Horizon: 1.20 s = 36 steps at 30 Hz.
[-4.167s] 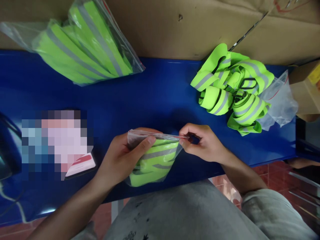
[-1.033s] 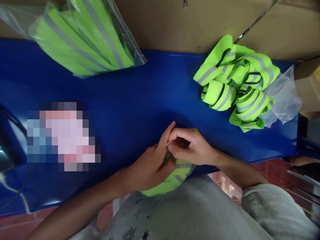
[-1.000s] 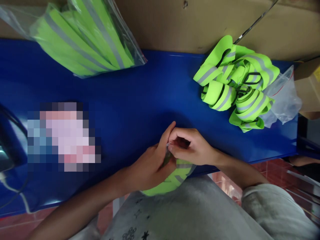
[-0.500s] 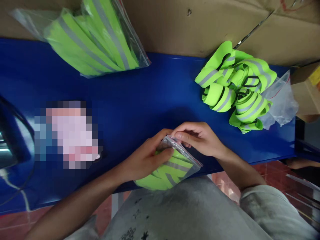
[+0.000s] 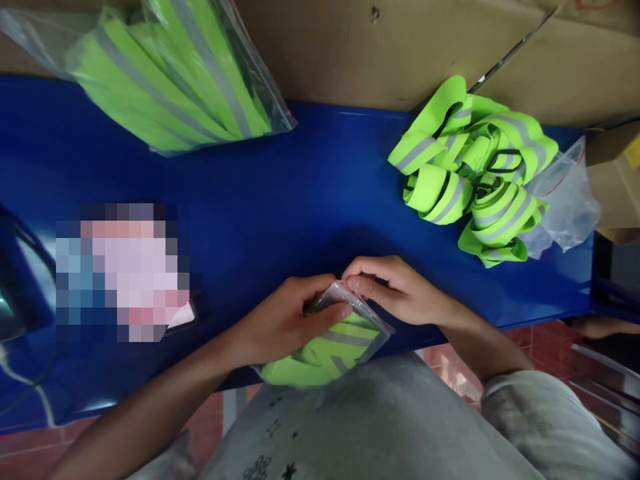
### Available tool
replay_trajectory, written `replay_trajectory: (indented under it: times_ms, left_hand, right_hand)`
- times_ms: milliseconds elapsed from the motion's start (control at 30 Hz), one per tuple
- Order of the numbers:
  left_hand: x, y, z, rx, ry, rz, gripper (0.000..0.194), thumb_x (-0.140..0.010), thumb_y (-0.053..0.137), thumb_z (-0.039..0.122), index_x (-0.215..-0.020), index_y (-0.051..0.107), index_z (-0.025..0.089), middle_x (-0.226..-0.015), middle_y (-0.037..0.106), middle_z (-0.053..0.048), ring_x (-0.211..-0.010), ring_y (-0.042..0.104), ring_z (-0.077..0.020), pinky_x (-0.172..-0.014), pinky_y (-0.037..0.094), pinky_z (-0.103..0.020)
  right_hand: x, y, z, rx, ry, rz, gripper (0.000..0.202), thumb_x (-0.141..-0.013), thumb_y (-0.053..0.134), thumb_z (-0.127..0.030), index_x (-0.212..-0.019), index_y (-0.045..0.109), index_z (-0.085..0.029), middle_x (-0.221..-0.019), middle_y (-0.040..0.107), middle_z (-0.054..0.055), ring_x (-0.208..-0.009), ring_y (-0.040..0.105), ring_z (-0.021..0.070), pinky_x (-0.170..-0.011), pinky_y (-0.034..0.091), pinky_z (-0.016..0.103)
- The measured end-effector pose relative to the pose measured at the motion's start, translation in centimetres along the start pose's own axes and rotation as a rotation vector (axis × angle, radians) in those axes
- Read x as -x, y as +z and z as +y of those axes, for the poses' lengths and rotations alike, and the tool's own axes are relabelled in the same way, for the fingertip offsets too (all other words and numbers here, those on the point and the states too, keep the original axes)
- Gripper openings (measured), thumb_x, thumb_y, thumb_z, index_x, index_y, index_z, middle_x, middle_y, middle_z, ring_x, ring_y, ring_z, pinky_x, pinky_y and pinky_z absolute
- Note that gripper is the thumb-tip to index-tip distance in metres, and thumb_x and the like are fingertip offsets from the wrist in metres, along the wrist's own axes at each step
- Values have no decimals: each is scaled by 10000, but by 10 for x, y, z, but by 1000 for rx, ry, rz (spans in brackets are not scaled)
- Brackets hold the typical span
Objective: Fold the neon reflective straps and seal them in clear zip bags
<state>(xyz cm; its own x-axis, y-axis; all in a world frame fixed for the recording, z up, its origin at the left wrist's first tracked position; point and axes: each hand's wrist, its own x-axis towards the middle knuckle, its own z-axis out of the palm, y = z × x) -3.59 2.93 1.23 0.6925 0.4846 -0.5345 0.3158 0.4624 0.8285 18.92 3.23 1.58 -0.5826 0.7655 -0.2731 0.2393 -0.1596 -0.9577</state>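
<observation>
A clear zip bag with yellow-green reflective strap inside lies at the table's front edge, against my shirt. My left hand grips its upper left side, thumb on top. With thumb and forefinger, my right hand pinches the bag's zip edge at its top corner. Farther back on the right is a pile of loose and rolled yellow-green straps with grey stripes and black buckles. An unfilled clear bag sits beside that pile.
On the blue table, a large bag of green straps stands at the back left. A blurred-out phone and cables are at the left. Cardboard boxes line the back.
Both hands and the bag have shifted slightly down and left. My right hand still pinches the zip edge. The view has moved a little.
</observation>
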Motion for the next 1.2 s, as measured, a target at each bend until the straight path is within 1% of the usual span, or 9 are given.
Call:
replay_trajectory:
  times_ms: [133, 233, 333, 467, 533, 700, 867, 1033, 1200]
  left_hand:
    - [-1, 2, 1, 11, 39, 58, 304, -956, 610, 445, -880, 645, 152, -690, 503, 49, -622, 409, -81, -546, 323, -212]
    - [-1, 4, 2, -23, 50, 80, 292, -953, 615, 415, -819, 628, 156, -643, 460, 65, -587, 376, -70, -516, 294, -205]
    - [0, 4, 2, -24, 30, 78, 280, -947, 620, 413, -826, 629, 161, -633, 463, 70, -574, 376, -70, -506, 293, -204]
    - [2, 7, 0, -64, 22, 71, 272, -947, 611, 397, -800, 615, 169, -601, 462, 79, -544, 361, -65, -487, 266, -211]
    - [1, 8, -1, -97, 32, 80, 251, -952, 597, 375, -805, 617, 172, -607, 477, 79, -541, 366, -62, -488, 267, -213]
    - [0, 10, -2, -134, 29, 116, 243, -952, 587, 362, -803, 605, 171, -627, 474, 73, -565, 388, -65, -500, 285, -209]
    - [2, 10, -1, -114, 15, 122, 346, -970, 573, 438, -747, 546, 175, -592, 422, 80, -524, 351, -59, -463, 250, -206]
    - [2, 10, 1, -157, 12, 132, 318, -974, 572, 422, -775, 564, 173, -610, 450, 73, -545, 376, -64, -479, 265, -206]
    - [2, 10, 1, -190, 12, 140, 348, -974, 555, 436, -747, 527, 174, -616, 432, 68, -549, 351, -69, -489, 254, -216]
  right_hand:
    - [4, 4, -3, 199, -183, 207, 37, -957, 645, -176, -965, 677, -159, -866, 655, 11, -747, 588, 80, -670, 462, 207]
    - [4, 2, -5, 244, -216, 145, 106, -951, 616, -120, -984, 709, -158, -860, 660, 17, -723, 574, 73, -635, 441, 204]
    - [4, -2, -7, 171, -132, 81, 102, -947, 653, -175, -1026, 716, -160, -838, 647, 3, -653, 525, 61, -578, 412, 201]
    - [4, 0, -7, 69, -23, 1, 145, -869, 785, -263, -887, 676, -169, -747, 577, -44, -612, 466, 48, -537, 371, 186]
    - [5, 3, -6, 94, -51, 0, 151, -867, 782, -241, -838, 652, -169, -739, 563, -48, -627, 476, 47, -558, 376, 188]
    - [6, 4, -7, 141, -113, 9, 70, -917, 724, -202, -970, 692, -169, -840, 640, -11, -723, 577, 66, -643, 450, 201]
    - [7, 0, -8, 148, -77, 108, 85, -866, 783, -173, -893, 702, -177, -756, 629, -39, -637, 548, 50, -571, 408, 189]
    - [6, -4, -9, 200, -106, 158, 101, -876, 731, -135, -861, 641, -179, -765, 589, -39, -657, 527, 59, -595, 414, 198]
    - [6, -5, -10, 176, -48, 43, 136, -878, 781, -240, -942, 676, -183, -837, 652, -13, -701, 573, 73, -605, 434, 202]
